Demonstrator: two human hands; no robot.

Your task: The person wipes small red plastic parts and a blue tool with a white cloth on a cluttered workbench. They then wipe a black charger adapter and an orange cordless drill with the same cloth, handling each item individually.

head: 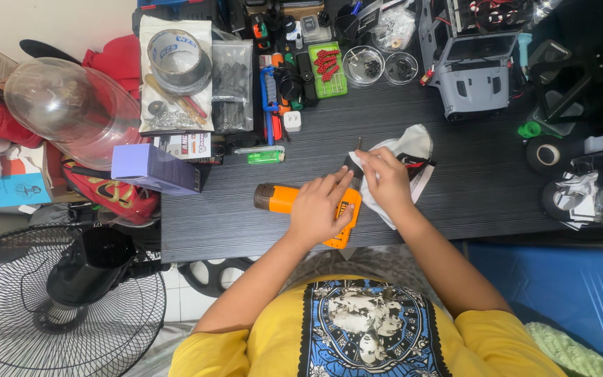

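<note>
Orange power drill [284,199] lies gripped under the closed left hand [320,209], while the right hand [384,178] pinches a white cloth [407,148].

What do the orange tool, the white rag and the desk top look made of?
Orange tool, under the left hand: likely moulded plastic, smooth with a slight sheen, black trim. White rag, pressed by the right hand: soft fabric, matte, creased and folded. Desk top: probably dark laminate or wood-look board, with fine straight grain lines and a low sheen.
</note>
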